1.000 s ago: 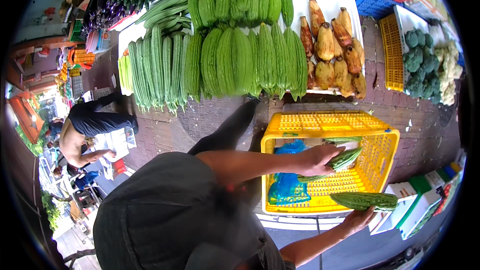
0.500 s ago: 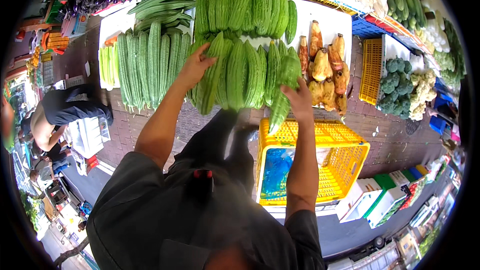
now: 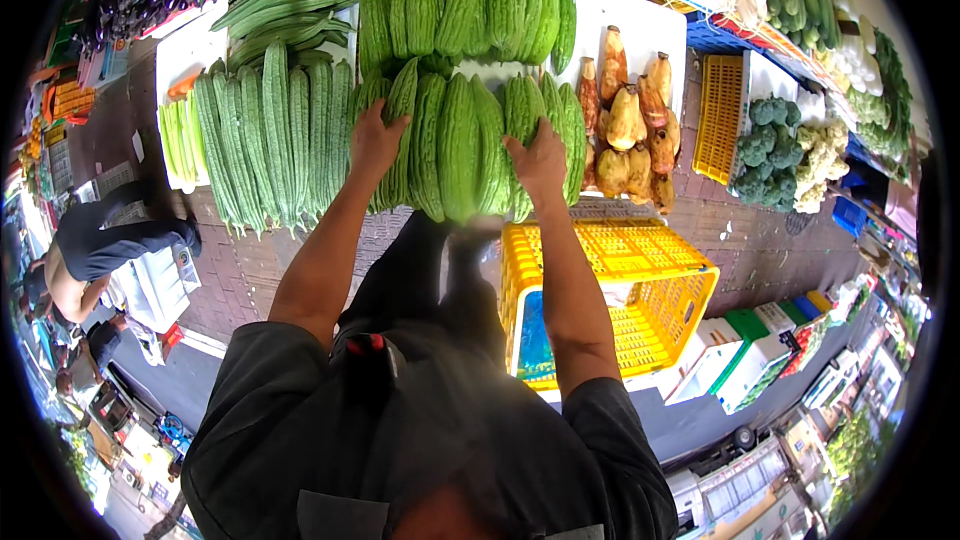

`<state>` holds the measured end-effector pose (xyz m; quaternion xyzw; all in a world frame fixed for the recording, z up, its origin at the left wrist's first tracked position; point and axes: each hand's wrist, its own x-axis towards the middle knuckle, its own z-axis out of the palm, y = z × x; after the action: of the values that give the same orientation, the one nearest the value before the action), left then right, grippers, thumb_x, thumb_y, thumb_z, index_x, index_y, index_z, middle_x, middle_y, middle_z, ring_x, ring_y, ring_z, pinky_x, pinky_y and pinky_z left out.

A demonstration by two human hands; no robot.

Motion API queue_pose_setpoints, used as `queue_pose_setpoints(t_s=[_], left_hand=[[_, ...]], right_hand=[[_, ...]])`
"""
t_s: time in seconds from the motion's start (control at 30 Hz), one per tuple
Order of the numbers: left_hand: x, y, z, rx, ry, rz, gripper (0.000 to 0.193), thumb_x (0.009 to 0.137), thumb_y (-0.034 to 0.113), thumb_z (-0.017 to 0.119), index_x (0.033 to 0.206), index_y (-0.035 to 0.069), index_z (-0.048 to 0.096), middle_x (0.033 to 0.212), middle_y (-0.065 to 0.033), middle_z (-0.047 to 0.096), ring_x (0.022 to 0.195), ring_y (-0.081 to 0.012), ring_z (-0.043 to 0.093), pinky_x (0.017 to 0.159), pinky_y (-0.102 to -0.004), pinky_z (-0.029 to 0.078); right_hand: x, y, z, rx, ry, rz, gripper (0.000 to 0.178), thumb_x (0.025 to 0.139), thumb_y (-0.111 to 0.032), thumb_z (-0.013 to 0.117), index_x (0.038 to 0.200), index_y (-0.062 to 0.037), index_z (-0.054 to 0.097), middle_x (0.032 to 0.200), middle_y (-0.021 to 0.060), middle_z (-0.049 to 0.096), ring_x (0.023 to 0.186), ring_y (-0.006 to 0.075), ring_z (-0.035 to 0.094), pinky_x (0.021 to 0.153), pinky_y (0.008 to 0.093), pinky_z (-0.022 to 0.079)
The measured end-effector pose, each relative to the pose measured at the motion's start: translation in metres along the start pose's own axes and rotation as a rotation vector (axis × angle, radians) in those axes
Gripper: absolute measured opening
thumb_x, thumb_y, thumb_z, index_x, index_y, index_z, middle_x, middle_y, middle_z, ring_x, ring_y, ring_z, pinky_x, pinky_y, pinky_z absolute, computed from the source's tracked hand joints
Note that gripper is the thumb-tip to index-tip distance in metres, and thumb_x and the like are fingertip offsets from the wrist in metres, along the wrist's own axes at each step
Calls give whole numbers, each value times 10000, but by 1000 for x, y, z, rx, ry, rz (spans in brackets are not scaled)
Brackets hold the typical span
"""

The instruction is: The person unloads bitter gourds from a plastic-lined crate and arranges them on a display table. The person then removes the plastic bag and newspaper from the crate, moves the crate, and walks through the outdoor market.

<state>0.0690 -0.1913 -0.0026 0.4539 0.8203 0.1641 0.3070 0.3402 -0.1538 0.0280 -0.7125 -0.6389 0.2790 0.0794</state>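
A front row of light-green ridged bitter melons (image 3: 458, 155) lies side by side on a white-topped stand, with a back row of bitter melons (image 3: 465, 5) behind it. My left hand (image 3: 374, 147) is at the row's left end, its thumb and fingers closed about a bitter melon (image 3: 402, 95). Toward the right end, my right hand (image 3: 541, 162) grips another bitter melon (image 3: 522, 112) from above, thumb to the left and fingers forward. Its palm side is hidden. Long ridged luffas (image 3: 275, 130) lie left of my left hand.
Brown-and-yellow lotus roots or shoots (image 3: 624, 120) lie right of the melons. Below them a yellow plastic crate (image 3: 610, 250) stands tipped by my right forearm, with blue plastic inside. Broccoli (image 3: 768, 140) and cauliflower (image 3: 822, 160) sit farther right. Another person (image 3: 85, 250) bends at the left.
The bitter melon that my right hand held aslant over the row now lies in it. My right hand has moved left, and the left hand sits slightly lower. The whole view has shifted a little.
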Motion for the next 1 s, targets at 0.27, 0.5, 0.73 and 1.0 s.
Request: queue_pose_setpoints(t_s=[0.27,0.5,0.73,1.0], left_hand=[[-22,13,1,65,83,-31,671,834,396,638,1340,13,419,1277,-244,464,1161,-419,446,959,-503,385],[-31,28,-1,68,119,-19,672,827,368,657,1327,-19,429,1274,-256,478,1170,-412,450,958,-483,383],[-50,59,-1,-18,197,173,600,831,298,657,1279,-56,470,1249,-277,498,1160,-402,465,959,-452,383],[-111,124,20,-286,-56,468,485,893,168,618,1296,-36,440,1168,-195,579,1081,-277,553,886,-370,445]], right_hand=[[-31,8,12,112,141,17,714,675,-358,766,1217,-14,456,1052,218,589,1015,387,541,890,499,392],[-39,10,13,136,142,5,814,703,-412,726,1309,24,401,1113,234,564,1044,395,515,905,499,374],[-52,-6,7,88,78,117,821,712,-372,750,1361,-70,348,1258,176,504,1168,359,466,1069,540,254],[-146,73,-43,397,440,157,543,785,-152,701,1248,11,470,1117,225,581,1038,381,547,896,421,446]])
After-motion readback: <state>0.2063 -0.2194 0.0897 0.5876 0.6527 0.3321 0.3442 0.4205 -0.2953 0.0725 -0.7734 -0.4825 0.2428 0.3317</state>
